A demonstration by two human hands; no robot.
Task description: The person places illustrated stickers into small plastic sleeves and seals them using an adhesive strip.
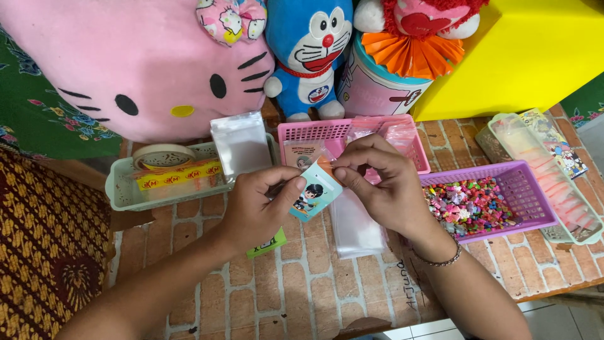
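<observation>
From the head camera, both hands are meeting over a counter [314,296] covered in a brick-pattern sheet. The left hand [255,204] is pinching a small glossy card [314,195] with a cartoon figure on a light blue ground; its fingers are closed on the card's lower left edge, thumb on top. The right hand [384,182] is curling over the card's upper corner, fingers pressed together there on a thin clear plastic sleeve, with a slim bracelet [440,259] circling the wrist. The card is hanging just above the counter, in front of a pink slotted plastic basket [352,129].

Under the right hand a flat clear plastic bag [355,230] is lying on the counter. To the left, a pale green tray [123,189] is carrying a roll of tape [163,154] and a stack of clear sleeves [240,143] standing upright. To the right, a purple mesh basket [522,189] is brimming with tiny multicoloured beads [469,204]. Behind, a big soft pink cat pillow [126,63] and a blue plush cat [311,53] are lining the back edge.
</observation>
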